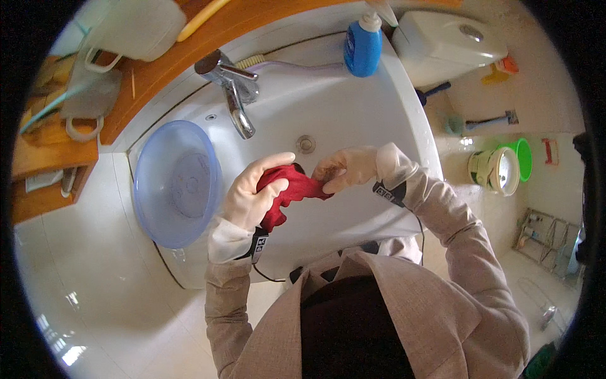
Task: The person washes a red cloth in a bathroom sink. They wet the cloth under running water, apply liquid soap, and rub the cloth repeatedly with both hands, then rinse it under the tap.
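A crumpled dark red cloth (pixel 282 194) hangs in the air over the white sink (pixel 353 126), stretched between my hands. My left hand (pixel 252 192), in a pale rubber glove, grips the cloth's left part between thumb and fingers, and a loose end droops below. My right hand (pixel 347 169), gloved the same way, pinches the cloth's right end. A small dark patch shows at the cloth's upper edge; I cannot tell what it is. Beyond my hands are the drain (pixel 305 144) and the chrome faucet (pixel 235 95).
A light blue basin (pixel 142 189) rests at the sink's left side. A blue bottle (pixel 363 47) stands on the far right corner, near a white toilet tank (pixel 448 44). Buckets (pixel 475 169) sit on the floor at right. A wooden shelf (pixel 145 69) holds cups at far left.
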{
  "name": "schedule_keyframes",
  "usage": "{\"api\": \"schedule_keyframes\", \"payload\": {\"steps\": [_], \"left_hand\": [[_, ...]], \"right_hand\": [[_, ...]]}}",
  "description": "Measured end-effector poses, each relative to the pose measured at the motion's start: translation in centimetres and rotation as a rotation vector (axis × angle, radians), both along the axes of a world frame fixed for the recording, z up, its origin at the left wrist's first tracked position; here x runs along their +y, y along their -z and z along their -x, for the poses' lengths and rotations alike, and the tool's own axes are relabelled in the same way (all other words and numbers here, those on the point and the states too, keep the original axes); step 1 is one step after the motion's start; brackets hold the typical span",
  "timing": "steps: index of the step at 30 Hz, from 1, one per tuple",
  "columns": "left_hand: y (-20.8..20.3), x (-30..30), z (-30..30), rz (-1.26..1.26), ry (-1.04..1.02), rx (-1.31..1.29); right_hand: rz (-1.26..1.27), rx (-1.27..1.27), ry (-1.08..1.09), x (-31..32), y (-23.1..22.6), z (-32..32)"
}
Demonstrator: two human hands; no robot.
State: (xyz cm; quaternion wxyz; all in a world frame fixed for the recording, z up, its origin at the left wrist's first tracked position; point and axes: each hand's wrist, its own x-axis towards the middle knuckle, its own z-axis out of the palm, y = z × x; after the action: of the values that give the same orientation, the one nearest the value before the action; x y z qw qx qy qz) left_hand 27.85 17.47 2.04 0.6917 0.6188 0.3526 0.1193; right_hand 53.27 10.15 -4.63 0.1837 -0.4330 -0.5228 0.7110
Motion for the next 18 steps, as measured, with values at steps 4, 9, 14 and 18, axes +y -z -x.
{"api": "schedule_keyframes", "payload": {"steps": [4,9,14,18], "left_hand": [[-2.4,-0.1,0.6,-0.037,0.088,0.019],[-4.5,0.9,1.3,0.064,0.169,0.072],[-4.2,1.5,1.3,-0.096,0.141,0.123],[-3.2,1.6,0.8,-0.101,-0.169,0.106]], "right_hand": [[-0.040,0.071,-0.089,0.6,0.7,-0.8],[-0.383,-0.067,0.284,1.3,1.4,1.2],[-0.337,0.341,0.341,1.8,3.5,3.9],[-0.224,0.633,0.437,2.2,4.6,3.9]]}}
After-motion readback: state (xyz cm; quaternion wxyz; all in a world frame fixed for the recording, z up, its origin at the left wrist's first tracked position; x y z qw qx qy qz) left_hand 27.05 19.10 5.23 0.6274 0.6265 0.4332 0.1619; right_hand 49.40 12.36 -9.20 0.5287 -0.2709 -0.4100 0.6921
